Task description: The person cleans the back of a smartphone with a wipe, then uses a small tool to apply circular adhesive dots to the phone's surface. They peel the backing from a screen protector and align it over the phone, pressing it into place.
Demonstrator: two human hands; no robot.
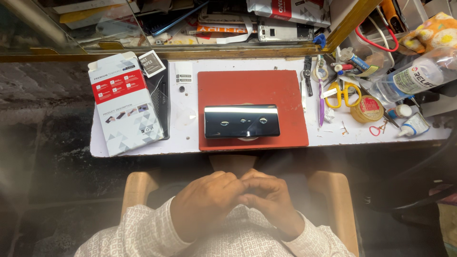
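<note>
Phone (242, 121) lies flat, glossy dark face up, on the red mat (214, 85), near the mat's front edge; a pale round thing peeks from under the phone's near side. Three small droplets or bubbles show on the glass. Judged stage: the screen looks prepared, no hand on it, so the work on it appears paused rather than finished.

Left hand (204, 202) and right hand (271, 200) are drawn back toward the body, well in front of the mat, fingers pressed together against each other; whether they pinch something small, I cannot tell.

Left of the mat: an opened white-and-red carton (124, 102) and a small wipe sachet (152, 63). Right of the mat: yellow scissors (342, 93), a round tin (367, 108), a clear bottle (414, 76).

Surface: narrow white bench top (190, 140), scuffed. Behind the mat, a wooden-framed glass case (143, 50) crowded with parts; dark floor left of the bench.
</note>
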